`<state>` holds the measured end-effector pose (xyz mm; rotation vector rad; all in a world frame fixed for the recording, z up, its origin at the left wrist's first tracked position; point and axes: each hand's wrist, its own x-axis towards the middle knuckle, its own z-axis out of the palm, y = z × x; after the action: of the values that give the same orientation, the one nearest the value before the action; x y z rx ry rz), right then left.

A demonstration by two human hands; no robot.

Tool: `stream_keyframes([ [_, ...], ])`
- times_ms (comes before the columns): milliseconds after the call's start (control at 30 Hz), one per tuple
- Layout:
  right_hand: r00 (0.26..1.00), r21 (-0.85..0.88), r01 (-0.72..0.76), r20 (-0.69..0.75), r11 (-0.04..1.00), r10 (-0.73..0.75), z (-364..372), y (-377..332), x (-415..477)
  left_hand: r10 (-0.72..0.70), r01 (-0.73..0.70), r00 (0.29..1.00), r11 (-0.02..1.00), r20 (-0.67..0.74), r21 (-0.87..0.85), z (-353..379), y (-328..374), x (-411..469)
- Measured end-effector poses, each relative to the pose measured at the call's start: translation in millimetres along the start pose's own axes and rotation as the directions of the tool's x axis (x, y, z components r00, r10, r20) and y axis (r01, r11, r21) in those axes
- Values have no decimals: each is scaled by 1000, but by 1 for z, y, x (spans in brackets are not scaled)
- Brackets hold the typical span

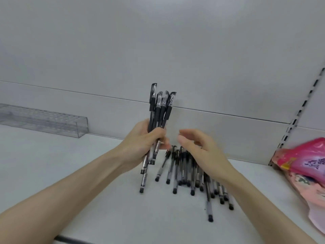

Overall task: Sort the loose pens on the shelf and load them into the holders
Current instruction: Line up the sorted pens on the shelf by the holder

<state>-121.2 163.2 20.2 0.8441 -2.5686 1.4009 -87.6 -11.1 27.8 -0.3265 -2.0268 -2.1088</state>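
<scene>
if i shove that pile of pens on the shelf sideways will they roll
Probably some roll: the pile of pens has round barrels lying loose on a smooth shelf. Cap clips may stop a full turn. They seem stiff and light; the left hand holds a bunch upright.

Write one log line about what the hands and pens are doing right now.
left hand: grips pen bundle upright | right hand: open, over loose pens on shelf | holder: back left
</scene>
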Motion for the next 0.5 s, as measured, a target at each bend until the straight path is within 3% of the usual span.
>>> stream_keyframes([
  [133, 997, 258, 73, 15, 963, -79, 1, -34, 4, 155, -155, 988, 986, 12, 66, -2, 4, -13],
  [233, 986, 387, 128, 51, 913, -160, 8, -57, 6, 219, -227, 971, 971, 99, 74, -3, 5, -23],
  [500, 992, 497, 44, 82, 867, -97, 30, -54, 4, 84, -102, 973, 992, 214, 73, -15, -14, -52],
])
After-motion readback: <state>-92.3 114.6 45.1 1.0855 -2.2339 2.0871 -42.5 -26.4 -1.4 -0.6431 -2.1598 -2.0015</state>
